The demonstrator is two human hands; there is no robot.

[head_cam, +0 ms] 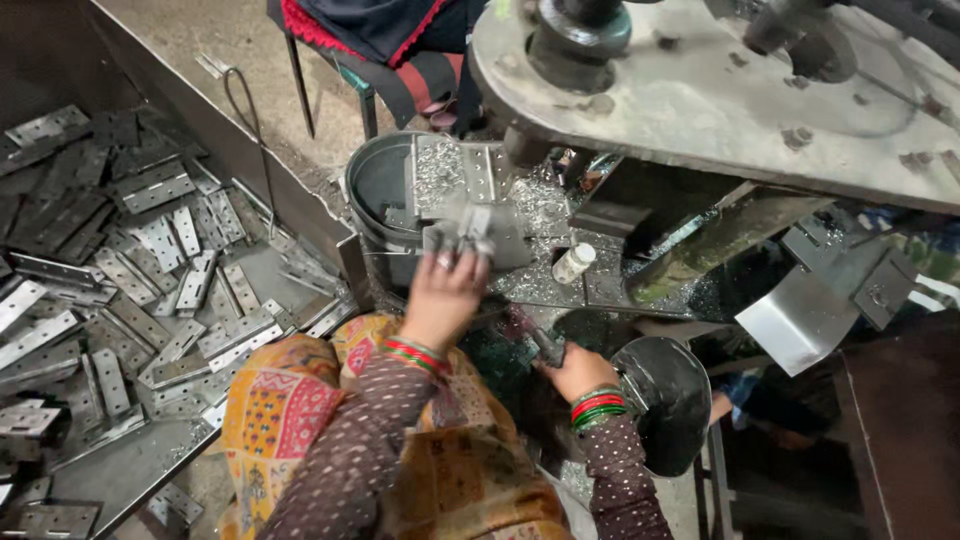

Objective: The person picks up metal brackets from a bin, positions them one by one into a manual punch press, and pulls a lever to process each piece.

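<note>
Her left hand (443,290) pinches a hinge (472,228) at the machine bed's (560,275) near edge; right hand (578,370) grips the lever (548,347). A careless pull could catch fingers.

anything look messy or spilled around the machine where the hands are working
Yes: bright metal shavings are strewn over the machine bed around the small white bottle, just past the left hand. The hinge plates in the tray on the left lie in a loose jumble, not stacked.
</note>
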